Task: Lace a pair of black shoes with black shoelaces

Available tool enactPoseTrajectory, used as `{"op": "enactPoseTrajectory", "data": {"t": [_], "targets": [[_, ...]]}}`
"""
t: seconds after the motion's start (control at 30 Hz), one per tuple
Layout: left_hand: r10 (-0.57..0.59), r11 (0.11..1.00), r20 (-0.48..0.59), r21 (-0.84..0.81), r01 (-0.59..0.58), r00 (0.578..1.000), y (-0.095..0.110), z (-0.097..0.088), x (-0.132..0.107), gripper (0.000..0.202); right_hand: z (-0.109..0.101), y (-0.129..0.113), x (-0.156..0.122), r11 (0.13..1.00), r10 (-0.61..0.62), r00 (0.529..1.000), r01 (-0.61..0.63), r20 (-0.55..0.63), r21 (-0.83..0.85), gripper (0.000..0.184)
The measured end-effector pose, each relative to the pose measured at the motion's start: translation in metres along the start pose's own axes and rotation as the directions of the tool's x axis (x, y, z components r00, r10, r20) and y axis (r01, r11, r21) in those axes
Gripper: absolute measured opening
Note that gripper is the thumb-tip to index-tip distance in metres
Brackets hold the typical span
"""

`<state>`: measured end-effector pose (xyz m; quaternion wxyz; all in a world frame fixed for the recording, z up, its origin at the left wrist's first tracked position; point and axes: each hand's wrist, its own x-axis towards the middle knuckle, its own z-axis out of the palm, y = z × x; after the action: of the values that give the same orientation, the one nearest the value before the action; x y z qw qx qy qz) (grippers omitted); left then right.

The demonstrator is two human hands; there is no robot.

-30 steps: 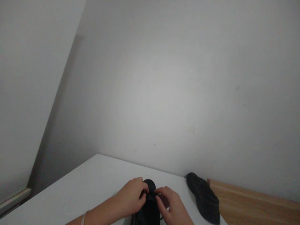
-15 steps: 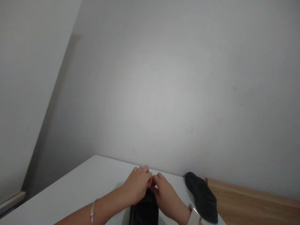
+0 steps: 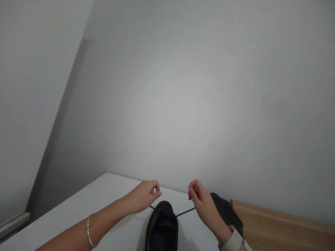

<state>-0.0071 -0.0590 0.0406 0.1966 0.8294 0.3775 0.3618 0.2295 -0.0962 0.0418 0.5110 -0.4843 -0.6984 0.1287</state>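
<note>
A black shoe (image 3: 162, 223) rests on the white table, toe pointing at the wall. A dark shoelace (image 3: 185, 211) runs out from both sides of it. My left hand (image 3: 146, 195), with a thin bracelet at the wrist, is up to the left of the toe, fingers closed on one lace end. To the right, my right hand (image 3: 200, 198), with a pale band at the wrist, is closed on the other end. The lace on the right looks taut. The lace inside each hand is hidden by the fingers.
A second black shoe (image 3: 227, 212) lies at the table's right side, partly behind my right hand. The white table (image 3: 110, 195) meets a grey wall (image 3: 172, 104). Beyond its right edge is a wooden board (image 3: 277, 226).
My hands were together over the shoe's toe. They have moved apart, left and right, drawing the lace out to both sides and uncovering the shoe.
</note>
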Motion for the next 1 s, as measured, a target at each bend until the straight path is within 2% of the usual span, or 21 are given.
{"op": "enactPoseTrajectory", "data": {"t": [0.03,0.1,0.17,0.23,0.3,0.37,0.43,0.5,0.57,0.8,0.9,1.0], "targets": [[0.006,0.997,0.086,0.074,-0.013,0.996,-0.003,0.002,-0.004,0.022,-0.001,0.001,-0.005,0.993,-0.019,0.998,0.027,0.065,-0.116,0.021],[0.009,0.994,0.239,0.107,-0.035,0.971,-0.007,0.006,-0.011,0.023,0.0,0.003,-0.016,0.965,0.0,0.978,0.055,0.207,-0.257,0.02],[-0.004,0.998,0.318,0.057,-0.015,0.948,-0.01,0.01,-0.015,0.021,0.004,0.004,-0.024,0.966,0.082,0.936,0.011,0.342,-0.26,0.019],[-0.02,1.0,0.324,-0.005,0.022,0.946,-0.012,0.014,-0.016,0.02,0.01,0.006,-0.03,0.981,0.155,0.894,-0.087,0.42,-0.176,0.017],[-0.041,0.995,0.304,-0.07,0.066,0.952,-0.014,0.018,-0.018,0.021,0.016,0.007,-0.033,0.975,0.216,0.874,-0.218,0.436,-0.048,0.021],[-0.098,0.969,0.306,-0.188,0.161,0.947,-0.017,0.022,-0.02,0.024,0.02,0.007,-0.035,0.928,0.272,0.858,-0.354,0.437,0.116,0.025],[-0.175,0.891,0.377,-0.333,0.309,0.91,-0.018,0.025,-0.022,0.025,0.02,0.004,-0.037,0.832,0.32,0.81,-0.488,0.491,0.263,0.027],[-0.193,0.784,0.474,-0.452,0.425,0.859,-0.019,0.025,-0.023,0.026,0.019,0.0,-0.038,0.753,0.323,0.77,-0.561,0.551,0.343,0.025],[-0.154,0.706,0.527,-0.533,0.466,0.836,-0.019,0.025,-0.023,0.028,0.018,-0.003,-0.038,0.712,0.303,0.748,-0.59,0.59,0.382,0.023],[-0.053,0.52,0.564,-0.689,0.505,0.824,-0.027,0.022,-0.021,0.032,0.015,0.005,-0.038,0.577,0.239,0.715,-0.649,0.658,0.496,0.018],[-0.031,0.48,0.558,-0.72,0.502,0.83,-0.03,0.023,-0.022,0.032,0.014,0.009,-0.04,0.542,0.209,0.72,-0.648,0.662,0.535,0.02],[-0.034,0.475,0.552,-0.724,0.499,0.833,-0.029,0.023,-0.025,0.031,0.013,0.009,-0.041,0.544,0.218,0.716,-0.653,0.663,0.527,0.021]]}}
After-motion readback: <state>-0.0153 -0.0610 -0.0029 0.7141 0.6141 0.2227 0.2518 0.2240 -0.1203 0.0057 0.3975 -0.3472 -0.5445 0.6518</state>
